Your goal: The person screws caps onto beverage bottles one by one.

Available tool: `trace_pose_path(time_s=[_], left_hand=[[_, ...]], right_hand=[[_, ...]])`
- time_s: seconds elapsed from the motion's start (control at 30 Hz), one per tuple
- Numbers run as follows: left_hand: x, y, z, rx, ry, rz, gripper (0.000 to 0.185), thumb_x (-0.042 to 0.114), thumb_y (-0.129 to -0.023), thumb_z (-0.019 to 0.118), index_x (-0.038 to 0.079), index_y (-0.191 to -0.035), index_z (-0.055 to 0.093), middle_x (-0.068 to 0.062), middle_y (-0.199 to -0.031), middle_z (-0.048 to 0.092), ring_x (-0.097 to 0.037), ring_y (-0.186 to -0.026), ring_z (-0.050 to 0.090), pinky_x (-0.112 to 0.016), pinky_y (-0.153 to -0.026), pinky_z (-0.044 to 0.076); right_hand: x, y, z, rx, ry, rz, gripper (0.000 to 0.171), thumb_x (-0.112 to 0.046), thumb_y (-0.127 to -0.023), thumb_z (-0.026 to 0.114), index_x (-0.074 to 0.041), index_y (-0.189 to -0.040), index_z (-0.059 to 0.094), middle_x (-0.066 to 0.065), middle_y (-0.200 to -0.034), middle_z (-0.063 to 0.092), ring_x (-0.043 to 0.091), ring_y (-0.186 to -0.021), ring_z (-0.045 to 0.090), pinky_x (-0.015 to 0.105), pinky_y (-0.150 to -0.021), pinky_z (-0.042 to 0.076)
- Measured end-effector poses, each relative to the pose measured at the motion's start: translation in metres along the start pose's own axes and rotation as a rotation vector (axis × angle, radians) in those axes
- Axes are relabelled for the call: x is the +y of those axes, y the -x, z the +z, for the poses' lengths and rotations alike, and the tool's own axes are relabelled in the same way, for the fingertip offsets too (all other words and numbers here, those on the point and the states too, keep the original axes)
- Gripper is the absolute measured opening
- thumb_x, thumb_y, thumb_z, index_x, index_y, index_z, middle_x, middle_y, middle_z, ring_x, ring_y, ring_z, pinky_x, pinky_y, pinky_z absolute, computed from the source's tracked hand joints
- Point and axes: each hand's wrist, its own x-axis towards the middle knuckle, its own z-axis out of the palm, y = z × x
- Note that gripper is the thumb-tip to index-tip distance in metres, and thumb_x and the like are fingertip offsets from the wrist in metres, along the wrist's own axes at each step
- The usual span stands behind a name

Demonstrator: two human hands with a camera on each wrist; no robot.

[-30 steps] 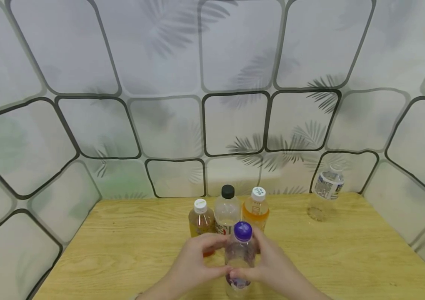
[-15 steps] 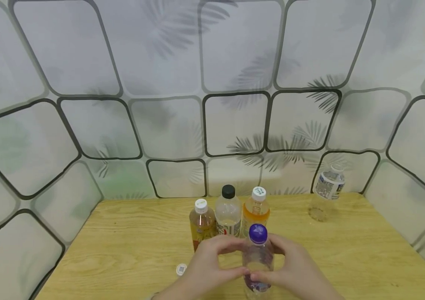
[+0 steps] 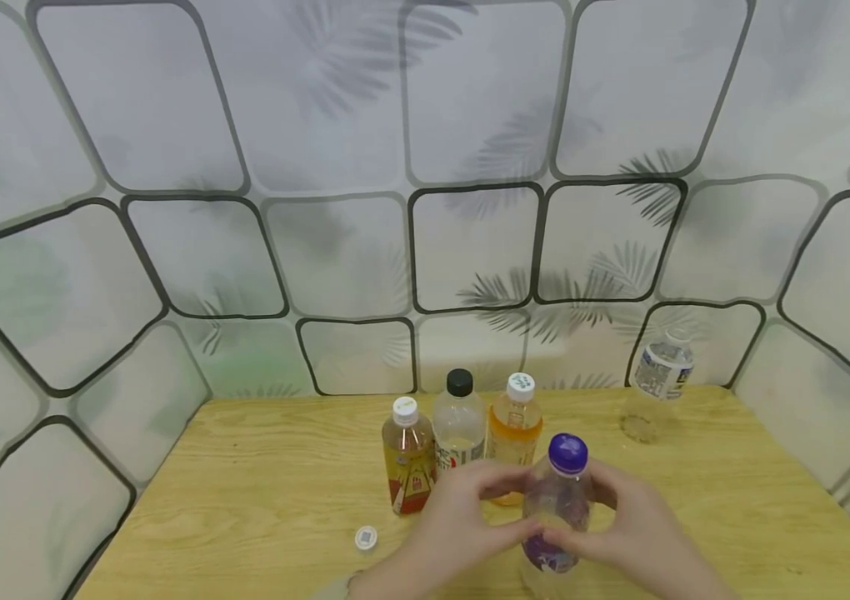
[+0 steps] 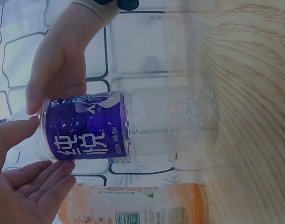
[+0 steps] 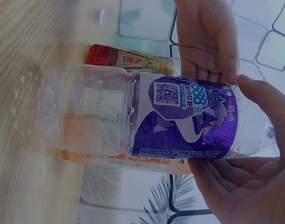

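Spanning lower frame, table. On it, three bottles in row near wall; fourth bottle well apart at right corner. Purple-capped bottle upright at front, now right of its spot a second ago, in front of orange one. Left hand and right hand cup its label from both sides, fingers curled round it. Loose cap, hidden before, now in view. Bottle base cut off at frame edge.
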Motion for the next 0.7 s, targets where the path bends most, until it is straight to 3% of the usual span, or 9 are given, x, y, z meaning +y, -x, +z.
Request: trace_pose_path(time_s=[0.2, 0.37, 0.57, 0.7], left_hand=[[0.006, -0.008, 0.006, 0.01, -0.028, -0.023, 0.041, 0.019, -0.089, 0.088, 0.012, -0.128, 0.075, -0.001, -0.124, 0.078, -0.004, -0.109, 0.074, -0.016, -0.092, 0.059], [0.009, -0.012, 0.01, 0.016, -0.016, -0.044, 0.041, 0.018, -0.09, 0.087, 0.01, -0.128, 0.075, -0.002, -0.125, 0.078, -0.006, -0.11, 0.074, -0.014, -0.092, 0.058], [0.01, -0.012, 0.011, 0.014, -0.019, -0.056, 0.039, 0.016, -0.093, 0.084, 0.01, -0.131, 0.074, -0.003, -0.128, 0.078, -0.008, -0.114, 0.074, -0.013, -0.094, 0.058], [0.009, -0.011, 0.012, -0.012, -0.056, -0.058, 0.038, 0.018, -0.096, 0.081, 0.012, -0.133, 0.073, -0.002, -0.131, 0.076, -0.007, -0.114, 0.073, -0.017, -0.097, 0.058]], right_hand=[[0.005, 0.0, -0.007, 0.042, 0.008, -0.042, 0.05, -0.023, -0.079, 0.096, -0.011, -0.122, 0.074, -0.004, -0.111, 0.08, -0.002, -0.101, 0.071, 0.026, -0.088, 0.063], [0.008, -0.003, -0.013, 0.035, 0.02, 0.019, 0.052, -0.026, -0.08, 0.095, -0.011, -0.125, 0.073, -0.001, -0.116, 0.079, 0.003, -0.104, 0.074, 0.025, -0.09, 0.062], [0.012, -0.009, -0.018, 0.059, 0.013, 0.025, 0.051, -0.022, -0.081, 0.095, -0.01, -0.125, 0.072, 0.001, -0.114, 0.08, -0.002, -0.102, 0.073, 0.023, -0.088, 0.062], [0.014, -0.013, -0.023, 0.077, 0.027, 0.073, 0.053, -0.02, -0.081, 0.094, -0.005, -0.127, 0.071, 0.008, -0.116, 0.08, 0.018, -0.106, 0.078, 0.029, -0.089, 0.064]])
